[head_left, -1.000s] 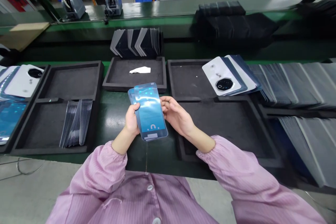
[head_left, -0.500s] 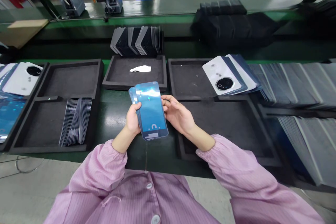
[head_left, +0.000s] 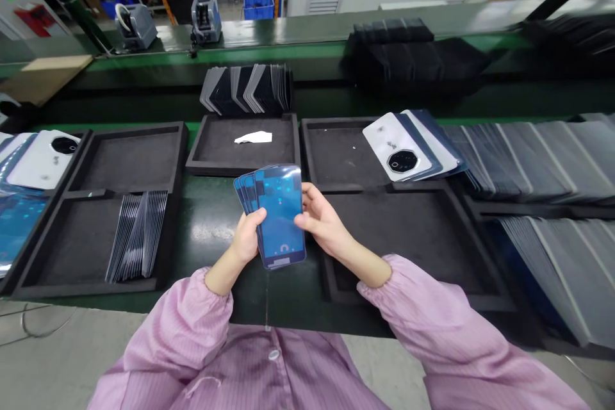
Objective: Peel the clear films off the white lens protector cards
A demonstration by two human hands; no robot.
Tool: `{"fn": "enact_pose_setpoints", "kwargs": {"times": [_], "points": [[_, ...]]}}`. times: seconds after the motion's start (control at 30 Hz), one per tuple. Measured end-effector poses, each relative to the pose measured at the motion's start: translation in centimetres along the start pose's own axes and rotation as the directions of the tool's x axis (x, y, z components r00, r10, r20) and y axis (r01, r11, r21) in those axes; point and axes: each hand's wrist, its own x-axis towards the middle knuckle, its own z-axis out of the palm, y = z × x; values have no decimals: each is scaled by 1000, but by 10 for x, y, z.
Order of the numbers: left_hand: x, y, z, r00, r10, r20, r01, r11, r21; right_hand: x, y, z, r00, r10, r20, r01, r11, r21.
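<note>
A fanned stack of blue film-covered phone back panels (head_left: 281,218) is held in front of me above the green table. My left hand (head_left: 248,234) is closed on the stack's left side, its thumb lying over the front panel. At the right edge, my right hand (head_left: 323,221) pinches the panels, thumb on the front and fingers behind. The upper left corners of several panels spread out behind the front one. Just beyond them is a black foam tray (head_left: 211,157) with a torn white scrap (head_left: 254,137) in it.
To the left, a black tray (head_left: 72,243) holds a row of thin panels (head_left: 137,234). White phone back covers (head_left: 391,141) lean on the right tray (head_left: 331,160). Grey panels (head_left: 528,154) fill the far right. Tape dispensers (head_left: 206,19) stand on the back ledge.
The panels have fanned out wider at the upper left. My right thumb has come down onto the front panel's right edge. The whole view has shifted slightly.
</note>
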Motion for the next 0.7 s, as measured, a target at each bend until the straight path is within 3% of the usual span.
{"fn": "enact_pose_setpoints", "kwargs": {"times": [0.1, 0.2, 0.3, 0.37, 0.5, 0.7], "points": [[-1, -1, 4, 999, 16, -44, -14, 999, 42, -1, 2, 1, 1000, -10, 15, 11, 994, -110], [-3, 8, 10, 991, 19, -135, -13, 999, 41, 2, 0, -3, 981, -79, -175, 62, 993, -102], [-5, 22, 14, 998, -60, -13, 59, 998, -25, 8, -9, -15, 880, -120, -459, 123, 992, -23], [-6, 30, 14, 989, -90, 120, 98, 993, -62, 12, -15, -24, 828, -108, -551, 134, 991, 6], [-5, 33, 8, 974, -42, 221, 67, 992, -110, 15, -24, -29, 817, -36, -576, 104, 991, 85], [-5, 31, 7, 978, -49, 203, 67, 995, -80, 11, -24, -21, 852, 36, -522, 43, 990, 138]]}}
